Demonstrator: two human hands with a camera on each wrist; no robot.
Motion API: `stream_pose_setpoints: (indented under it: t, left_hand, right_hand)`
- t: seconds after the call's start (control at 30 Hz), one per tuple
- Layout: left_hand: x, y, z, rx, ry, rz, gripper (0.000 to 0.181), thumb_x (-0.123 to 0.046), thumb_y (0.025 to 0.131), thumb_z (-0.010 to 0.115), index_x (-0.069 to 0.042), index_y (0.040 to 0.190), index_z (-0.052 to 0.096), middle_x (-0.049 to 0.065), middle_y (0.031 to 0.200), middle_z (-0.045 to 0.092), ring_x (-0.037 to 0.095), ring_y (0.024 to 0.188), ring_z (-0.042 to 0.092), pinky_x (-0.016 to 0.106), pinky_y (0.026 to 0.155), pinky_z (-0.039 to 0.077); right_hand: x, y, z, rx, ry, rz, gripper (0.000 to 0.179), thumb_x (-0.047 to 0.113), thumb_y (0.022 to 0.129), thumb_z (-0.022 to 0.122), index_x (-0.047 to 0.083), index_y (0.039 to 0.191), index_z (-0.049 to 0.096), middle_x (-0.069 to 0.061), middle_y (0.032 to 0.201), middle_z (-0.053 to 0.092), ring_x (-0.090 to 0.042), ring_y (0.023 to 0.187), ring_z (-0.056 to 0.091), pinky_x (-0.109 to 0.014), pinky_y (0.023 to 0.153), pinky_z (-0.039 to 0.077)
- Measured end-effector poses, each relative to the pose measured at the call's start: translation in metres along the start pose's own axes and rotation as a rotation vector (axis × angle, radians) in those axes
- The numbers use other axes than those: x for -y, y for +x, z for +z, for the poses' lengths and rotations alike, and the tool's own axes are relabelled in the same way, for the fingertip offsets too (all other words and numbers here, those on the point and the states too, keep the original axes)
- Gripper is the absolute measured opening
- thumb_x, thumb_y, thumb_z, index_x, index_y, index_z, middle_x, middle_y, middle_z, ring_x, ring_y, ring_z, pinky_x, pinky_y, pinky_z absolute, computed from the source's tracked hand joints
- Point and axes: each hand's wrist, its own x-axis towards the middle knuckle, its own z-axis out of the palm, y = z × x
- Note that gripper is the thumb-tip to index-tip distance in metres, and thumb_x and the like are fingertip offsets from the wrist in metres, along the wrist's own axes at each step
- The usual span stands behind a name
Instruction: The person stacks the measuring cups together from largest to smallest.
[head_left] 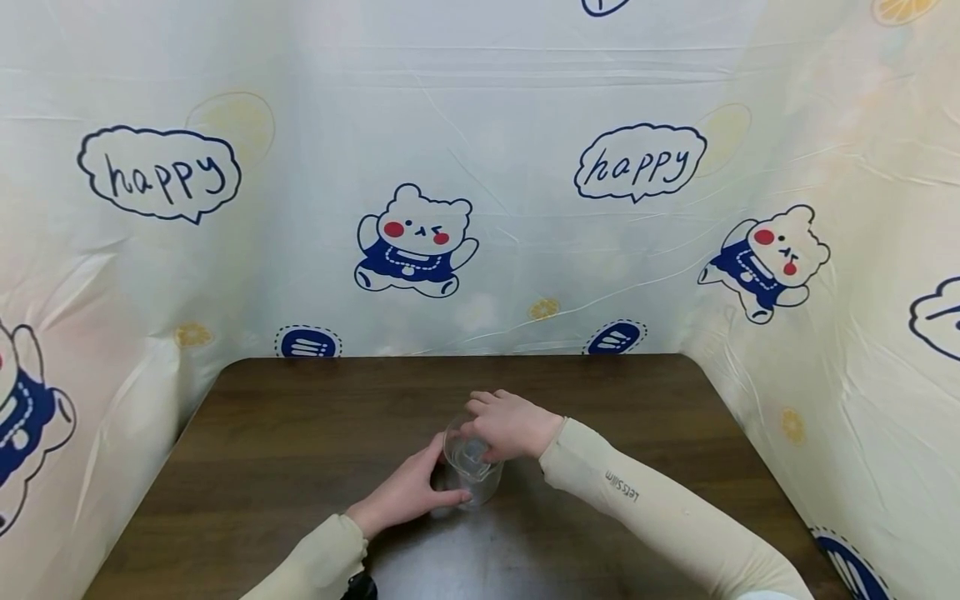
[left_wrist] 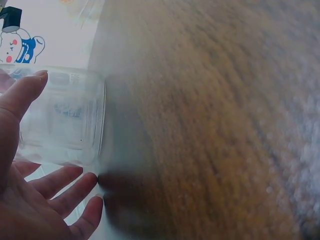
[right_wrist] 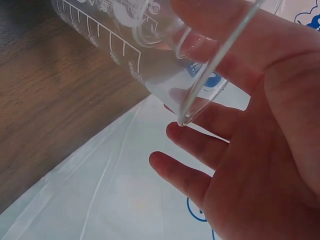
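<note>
A clear glass beaker (head_left: 483,492) with white graduation marks stands on the table, its mouth and marks large in the right wrist view. My left hand (head_left: 408,492) holds the beaker from the left, the thumb on the near side and the fingers on the far side. Over the rim, my right hand (head_left: 513,425) reaches in with thumb and index finger. Between them they pinch a smaller clear round vessel (right_wrist: 145,30) inside the beaker. The other right fingers (right_wrist: 195,142) stay outside the beaker wall, spread loosely.
The dark brown wooden table (head_left: 300,433) extends around the hands. A pale curtain (head_left: 517,100) printed with bears and lettering hangs along its back and sides. A black band (head_left: 362,586) shows at the left wrist.
</note>
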Motion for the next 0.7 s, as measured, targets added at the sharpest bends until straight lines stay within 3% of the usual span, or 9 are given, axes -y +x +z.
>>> stream_pose_setpoints:
  t: [0.7]
  left_hand:
    - [0.0032, 0.0004, 0.0007, 0.001, -0.004, 0.009, 0.091, -0.048, 0.091, 0.080, -0.013, 0.160, 0.031, 0.010, 0.147, 0.055, 0.029, 0.133, 0.056, 0.055, 0.105, 0.047]
  right_hand:
    - [0.0000, 0.0012, 0.0055, -0.032, -0.004, 0.003, 0.049, 0.042, 0.090, 0.082, 0.033, 0.137, 0.070, -0.001, 0.142, 0.062, -0.025, 0.140, 0.051, -0.044, 0.111, 0.045]
